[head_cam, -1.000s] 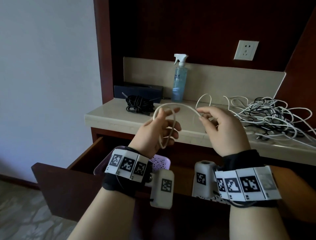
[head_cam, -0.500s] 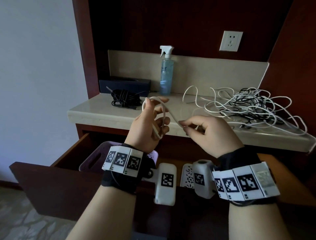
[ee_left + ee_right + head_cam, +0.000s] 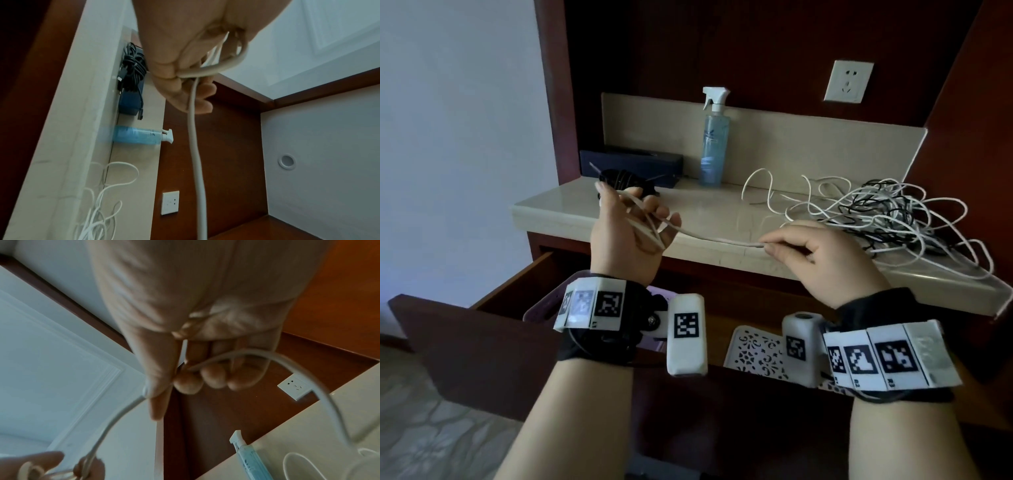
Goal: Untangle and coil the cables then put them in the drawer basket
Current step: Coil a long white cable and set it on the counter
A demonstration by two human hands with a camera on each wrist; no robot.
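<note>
The pale stone counter (image 3: 709,219) carries a coiled black cable (image 3: 626,180) at its left end, just in front of a dark flat box (image 3: 633,164) set against the back ledge. A blue spray bottle (image 3: 714,144) (white trigger head) stands upright near the middle. A tangle of white and black cables (image 3: 876,212) sprawls over the right half.

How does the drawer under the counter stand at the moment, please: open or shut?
Open: the drawer is pulled out below the counter, with baskets visible inside.
</note>
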